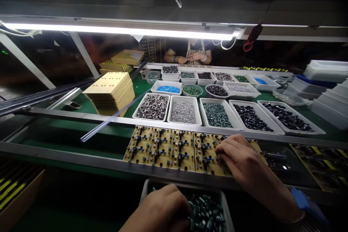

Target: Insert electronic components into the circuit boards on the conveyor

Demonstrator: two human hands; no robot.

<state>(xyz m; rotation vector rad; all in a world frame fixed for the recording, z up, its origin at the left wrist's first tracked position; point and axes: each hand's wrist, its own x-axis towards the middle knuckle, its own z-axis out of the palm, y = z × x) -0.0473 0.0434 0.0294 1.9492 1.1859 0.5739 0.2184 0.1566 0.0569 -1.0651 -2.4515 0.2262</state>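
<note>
My right hand [241, 157] is over the right part of a tan circuit board [199, 152], its fingers pressed together at the board's surface. Whatever those fingertips hold is too small to make out. A second circuit board [171, 156] lies against it on the left, set with rows of black, blue and small round components. Below, my left hand [163, 208] is curled at the left side of a bin [227, 210] of dark green cylindrical capacitors [206, 212]. Its fingertips are hidden, so what they grip does not show.
Behind the rail [174, 122] stand several white trays of small components [185, 112]. A stack of bare boards [108, 94] is at left, with a clear strip [108, 125] beside it. Another populated board [323, 163] lies right. Across the bench is a person [194, 56].
</note>
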